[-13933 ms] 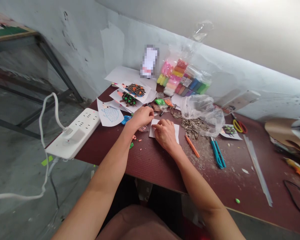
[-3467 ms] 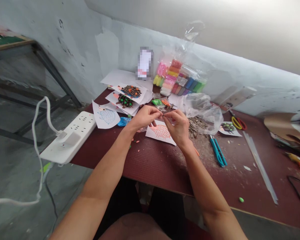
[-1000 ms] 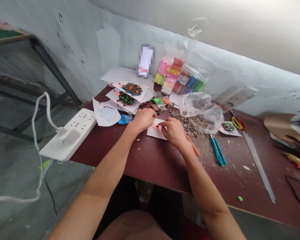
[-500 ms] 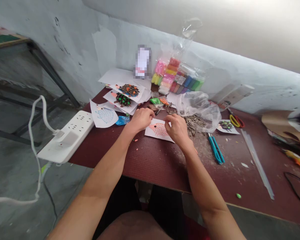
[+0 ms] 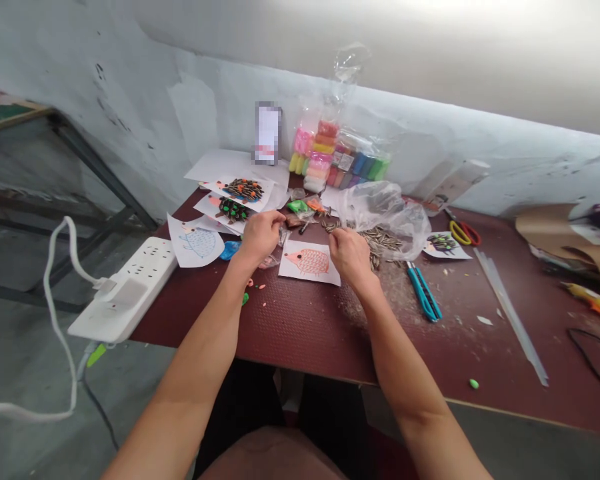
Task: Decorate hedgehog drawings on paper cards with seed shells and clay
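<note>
A white card with an orange hedgehog drawing [image 5: 310, 263] lies flat on the dark red table between my hands. Just past its upper left corner is my left hand [image 5: 263, 236], fingers drawn together beside a clear plastic wrapper. My right hand [image 5: 351, 255] is closed at the card's right edge, covering a little of it, near a heap of striped sunflower seeds [image 5: 380, 239]. Whatever either hand pinches is too small or hidden to make out. Brown, green and orange modelling clay pieces [image 5: 298, 207] lie in wrappers behind the card.
Hedgehog pictures covered in seeds [image 5: 245, 190] and a blue hedgehog drawing [image 5: 198, 240] are on the left, near a power strip [image 5: 125, 293]. Packs of coloured clay [image 5: 340, 160] stand at the wall. To the right are a teal cutter [image 5: 424, 292], scissors [image 5: 464, 232] and clear glue sticks [image 5: 513, 317].
My hands have moved apart, the left one leftward, so the orange hedgehog drawing shows more fully. The camera view has shifted slightly.
</note>
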Available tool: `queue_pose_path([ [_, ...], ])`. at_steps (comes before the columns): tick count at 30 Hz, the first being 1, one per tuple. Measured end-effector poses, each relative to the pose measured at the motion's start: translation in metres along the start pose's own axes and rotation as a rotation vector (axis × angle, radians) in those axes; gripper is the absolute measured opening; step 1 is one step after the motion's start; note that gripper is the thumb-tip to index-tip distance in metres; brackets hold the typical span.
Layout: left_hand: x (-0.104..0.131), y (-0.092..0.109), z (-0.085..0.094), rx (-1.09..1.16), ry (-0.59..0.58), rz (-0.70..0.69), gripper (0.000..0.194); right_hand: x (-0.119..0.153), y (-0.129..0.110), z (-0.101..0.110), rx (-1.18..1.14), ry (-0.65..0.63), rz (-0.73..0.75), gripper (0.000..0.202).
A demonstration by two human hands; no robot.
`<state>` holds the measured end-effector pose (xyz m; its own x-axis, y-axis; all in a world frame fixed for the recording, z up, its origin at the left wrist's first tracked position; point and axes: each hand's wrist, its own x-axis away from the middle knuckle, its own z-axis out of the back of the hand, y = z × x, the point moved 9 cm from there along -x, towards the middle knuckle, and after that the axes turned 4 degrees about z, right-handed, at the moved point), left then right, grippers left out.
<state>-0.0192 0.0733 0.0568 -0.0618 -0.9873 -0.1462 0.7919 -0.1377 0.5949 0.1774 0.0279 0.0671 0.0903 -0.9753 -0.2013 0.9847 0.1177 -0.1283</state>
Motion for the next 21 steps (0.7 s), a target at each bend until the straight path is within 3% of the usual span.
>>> queue_pose_path([
  [5,-0.001,0.000,0.004,0.031,0.040,0.000,0.034,0.002,-0.012,0.006,-0.047,0.067,0.095,0.027],
  [9,0.001,0.003,0.003,0.053,0.066,-0.017,0.031,0.002,-0.016,-0.001,-0.038,0.002,0.099,0.027],
  [21,0.003,0.005,-0.012,-0.009,-0.022,-0.012,0.030,0.002,-0.016,-0.012,0.049,-0.165,0.037,0.032],
])
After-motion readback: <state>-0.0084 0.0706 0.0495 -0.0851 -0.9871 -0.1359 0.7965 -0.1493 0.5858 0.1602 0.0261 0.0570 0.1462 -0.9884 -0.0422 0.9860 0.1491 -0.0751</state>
